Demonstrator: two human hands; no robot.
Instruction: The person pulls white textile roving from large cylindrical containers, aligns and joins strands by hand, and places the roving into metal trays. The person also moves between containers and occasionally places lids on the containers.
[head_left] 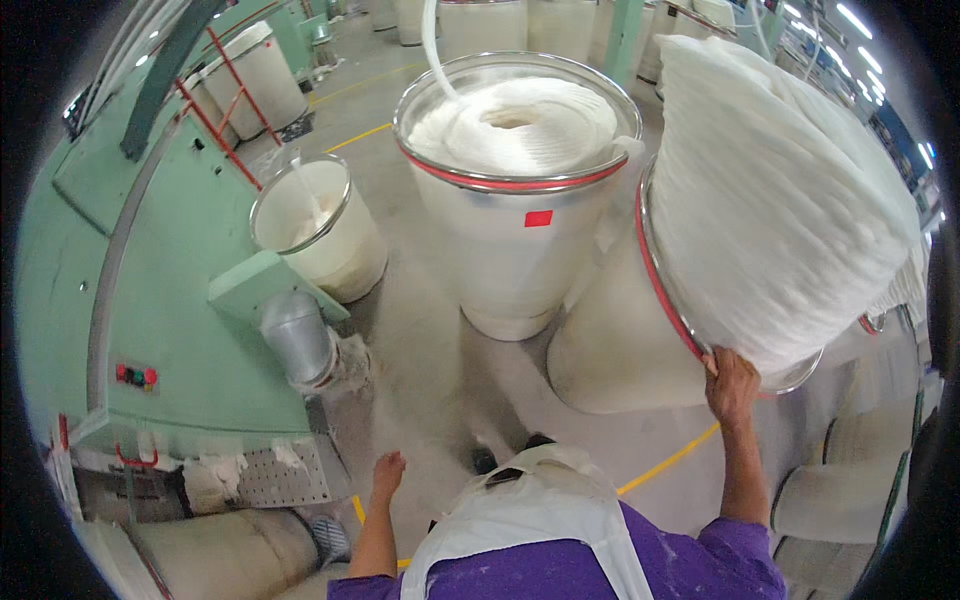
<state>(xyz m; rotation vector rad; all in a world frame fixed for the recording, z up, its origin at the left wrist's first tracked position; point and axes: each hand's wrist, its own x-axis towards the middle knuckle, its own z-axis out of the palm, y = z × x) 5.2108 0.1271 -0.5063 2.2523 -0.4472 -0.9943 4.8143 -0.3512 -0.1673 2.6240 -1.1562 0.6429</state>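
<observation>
On my right stands a tall off-white can [620, 345] with a red band and a metal rim, piled high above its edge with white fibre sliver [780, 200]. My right hand [733, 385] is closed on the near edge of this can's rim, right beside the sliver. My left hand [388, 472] hangs low over the floor with its fingers curled in, and nothing shows in it. Straight ahead is another can [490, 240] with a red patch on its side, filled with coiled sliver [515, 120]. A strand of sliver runs up from it.
A green machine [150, 270] with a grey duct pipe [297, 335] lines the left side. Behind the pipe stands a smaller can [335, 235]. Cans lie on their sides at lower left [220, 555] and lower right [835, 500]. Yellow lines [670, 460] mark the floor.
</observation>
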